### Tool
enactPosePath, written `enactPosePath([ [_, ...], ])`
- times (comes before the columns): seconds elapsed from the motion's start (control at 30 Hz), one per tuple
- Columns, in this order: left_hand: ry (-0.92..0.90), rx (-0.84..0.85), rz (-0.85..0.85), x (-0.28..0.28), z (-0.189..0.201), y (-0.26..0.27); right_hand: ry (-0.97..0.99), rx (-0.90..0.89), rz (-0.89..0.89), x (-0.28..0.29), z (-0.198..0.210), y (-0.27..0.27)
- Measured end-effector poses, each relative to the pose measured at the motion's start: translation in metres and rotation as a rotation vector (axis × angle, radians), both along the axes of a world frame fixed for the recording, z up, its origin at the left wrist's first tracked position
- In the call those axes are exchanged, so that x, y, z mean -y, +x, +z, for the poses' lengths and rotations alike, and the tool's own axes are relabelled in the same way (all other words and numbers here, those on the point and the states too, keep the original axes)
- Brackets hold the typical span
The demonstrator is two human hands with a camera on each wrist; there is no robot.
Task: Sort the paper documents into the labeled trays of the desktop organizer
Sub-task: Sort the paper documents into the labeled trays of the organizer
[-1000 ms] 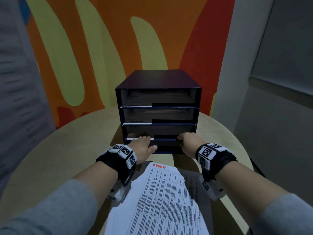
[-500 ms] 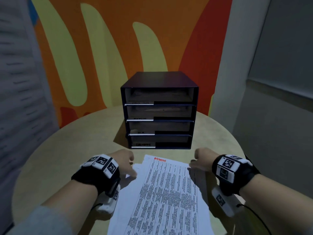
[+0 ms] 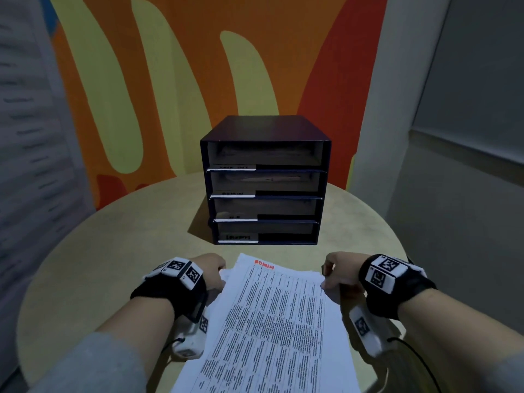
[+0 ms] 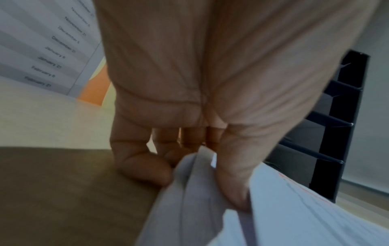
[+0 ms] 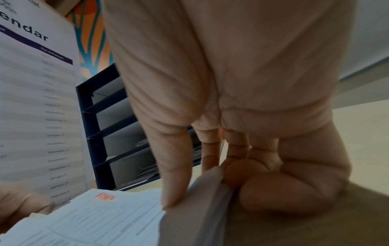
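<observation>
A stack of printed paper documents lies on the round table in front of me, its top sheet headed in red. My left hand pinches the stack's left edge, thumb on top and fingers beneath. My right hand pinches the right edge the same way. Behind the papers stands the dark desktop organizer with several labeled trays; some sheets lie inside.
The round beige table drops off at its rim to the right. A wall calendar hangs at the left. An orange and yellow painted wall rises behind the organizer.
Both hands have drawn back from the organizer's lower tray front to the paper stack and taken hold of its left and right edges.
</observation>
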State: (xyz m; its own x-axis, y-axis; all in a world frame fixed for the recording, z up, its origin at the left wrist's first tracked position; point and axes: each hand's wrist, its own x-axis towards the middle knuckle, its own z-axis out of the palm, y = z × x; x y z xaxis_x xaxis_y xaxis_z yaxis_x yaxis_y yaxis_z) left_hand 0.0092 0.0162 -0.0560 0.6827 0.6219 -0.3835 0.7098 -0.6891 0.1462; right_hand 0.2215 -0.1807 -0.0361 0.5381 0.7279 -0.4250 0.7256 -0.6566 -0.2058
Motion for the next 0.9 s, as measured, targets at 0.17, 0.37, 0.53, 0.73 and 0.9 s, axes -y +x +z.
enactPosePath([
  [0.17,-0.005,0.121,0.076,0.001,-0.002,0.000,0.061,-0.116,-0.093,-0.001,-0.003,0.002],
  [0.37,-0.135,0.199,0.121,-0.007,0.002,-0.018,0.030,-0.086,-0.055,-0.001,-0.009,0.006],
  [0.53,-0.062,0.088,0.128,-0.004,0.003,-0.018,0.082,-0.072,-0.098,0.002,-0.005,0.005],
  [0.73,-0.036,0.204,0.226,0.001,0.000,-0.005,0.026,0.006,-0.105,-0.004,-0.008,0.004],
  [0.9,-0.046,0.345,0.239,0.003,0.000,-0.002,0.179,-0.156,-0.151,-0.005,-0.013,0.007],
])
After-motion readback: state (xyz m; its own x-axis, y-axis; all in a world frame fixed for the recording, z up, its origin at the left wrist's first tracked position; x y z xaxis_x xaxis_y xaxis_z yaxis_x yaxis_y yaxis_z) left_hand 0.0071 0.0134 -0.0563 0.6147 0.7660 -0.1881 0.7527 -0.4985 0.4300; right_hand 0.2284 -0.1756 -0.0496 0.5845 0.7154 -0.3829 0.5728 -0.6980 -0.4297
